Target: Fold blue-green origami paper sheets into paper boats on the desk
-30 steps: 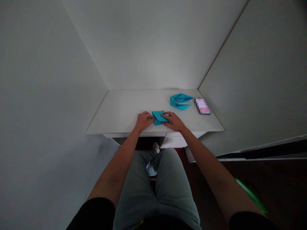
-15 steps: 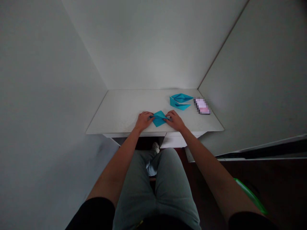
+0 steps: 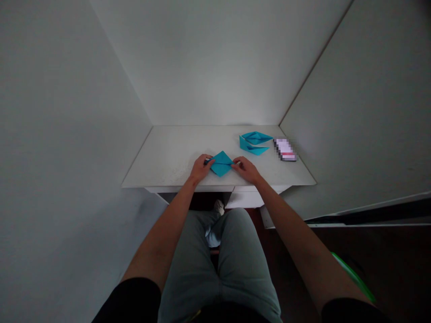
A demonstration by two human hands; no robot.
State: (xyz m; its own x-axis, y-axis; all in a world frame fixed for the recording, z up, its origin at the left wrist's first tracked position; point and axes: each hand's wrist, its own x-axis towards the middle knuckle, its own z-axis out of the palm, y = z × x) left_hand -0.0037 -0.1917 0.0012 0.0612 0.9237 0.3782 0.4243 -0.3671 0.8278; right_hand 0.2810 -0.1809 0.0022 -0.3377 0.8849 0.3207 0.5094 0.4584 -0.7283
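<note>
Fingers (image 3: 208, 160) of the left hand (image 3: 201, 168) close narrowly on the left corner of a folded square of teal origami paper (image 3: 221, 163), while those of the right hand (image 3: 244, 169) gather at its right corner, though whether they pinch it or only press it is too small to tell. The paper lies as a diamond on the near part of the white counter (image 3: 168, 152), between the hands, with a crease or fold line running across it from corner to corner. Holding both ends seems meant to keep that line taut and stop the sheet sliding. Toward the far right, two folded teal paper shapes (image 3: 256, 137) lie well clear of the hands, apparently set aside to leave working room, with a flat pixelated object (image 3: 284, 149) just beside them.
</note>
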